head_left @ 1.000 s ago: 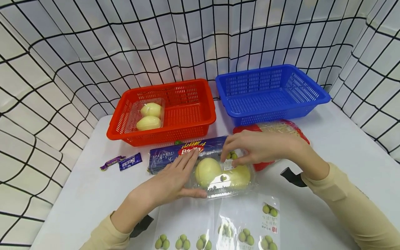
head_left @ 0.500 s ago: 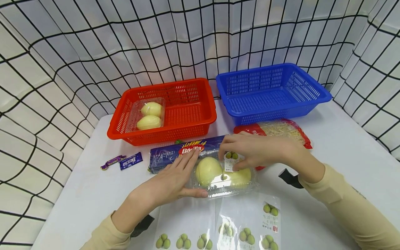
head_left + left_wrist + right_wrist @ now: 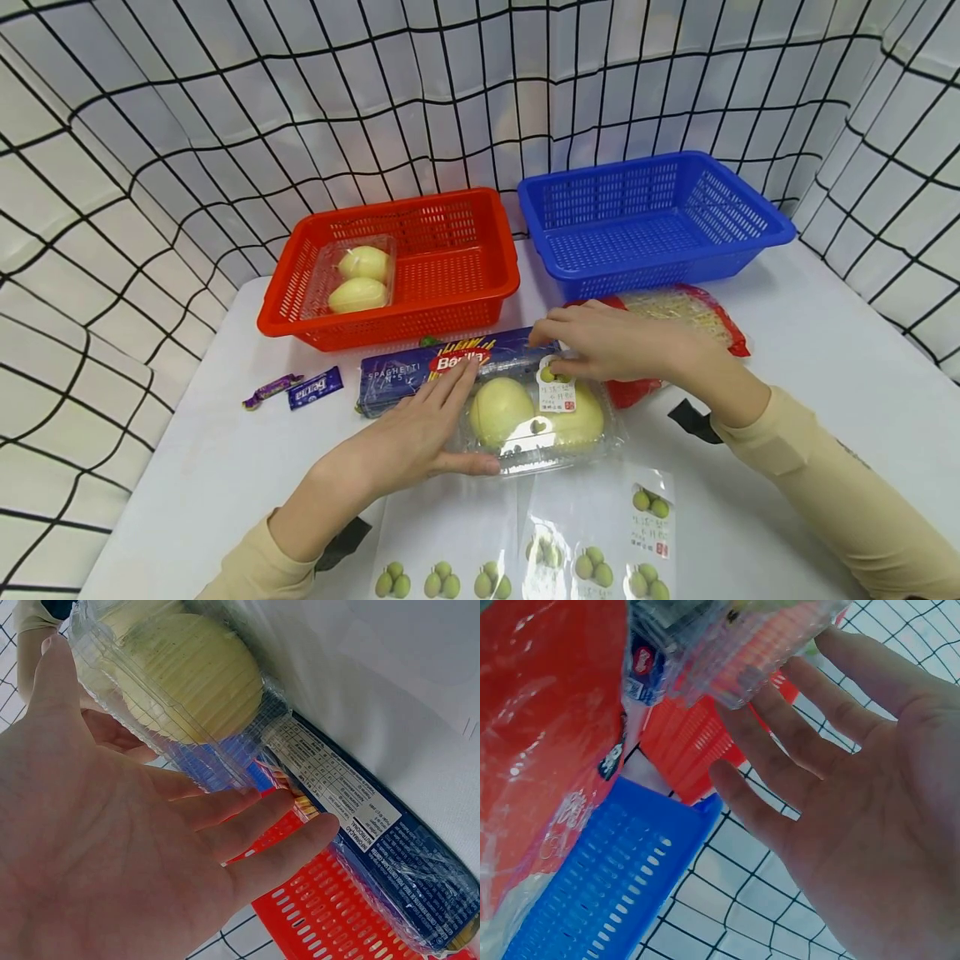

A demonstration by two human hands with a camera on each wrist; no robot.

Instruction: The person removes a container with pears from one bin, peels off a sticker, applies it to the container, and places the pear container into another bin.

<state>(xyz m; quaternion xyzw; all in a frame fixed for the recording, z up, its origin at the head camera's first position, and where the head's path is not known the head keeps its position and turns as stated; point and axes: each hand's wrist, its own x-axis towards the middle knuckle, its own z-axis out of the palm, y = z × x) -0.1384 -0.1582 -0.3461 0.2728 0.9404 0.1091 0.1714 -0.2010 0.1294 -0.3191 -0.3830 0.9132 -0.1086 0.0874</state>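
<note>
So here's where things stand. 1 clear clamshell of 2 pale yellow fruits (image 3: 358, 282) is already sat in the red basket (image 3: 457, 275), at its left end, so that one looks done. The blue basket (image 3: 652, 242) has nothing visible in it.

The second clamshell of fruit (image 3: 536, 417) is on the worktop (image 3: 195, 467), right in front of the Barilla spaghetti box (image 3: 420, 373). It's being steadied by the left hand (image 3: 408, 437), laid flat against its left end with the fingers straight and relaxed, thumb along the front edge, nothing curled round it. A small fruit label (image 3: 557, 392) sits on the lid, and its top edge is being pressed down by the straight fingertips of the right hand (image 3: 615, 346). No pinching can be made out there, just flat contact.

Judging from that, the labelling of pack 2 looks nearly finished, and the pack itself hasn't been put in a basket yet.

What's left, as far as can be seen: the spaghetti box, a red noodle bag (image 3: 675, 325) half hidden behind the right hand, and 2 wrapped candies (image 3: 296, 389) off to the left. More labels are waiting on the sticker sheets (image 3: 525, 550) at the near edge.
</note>
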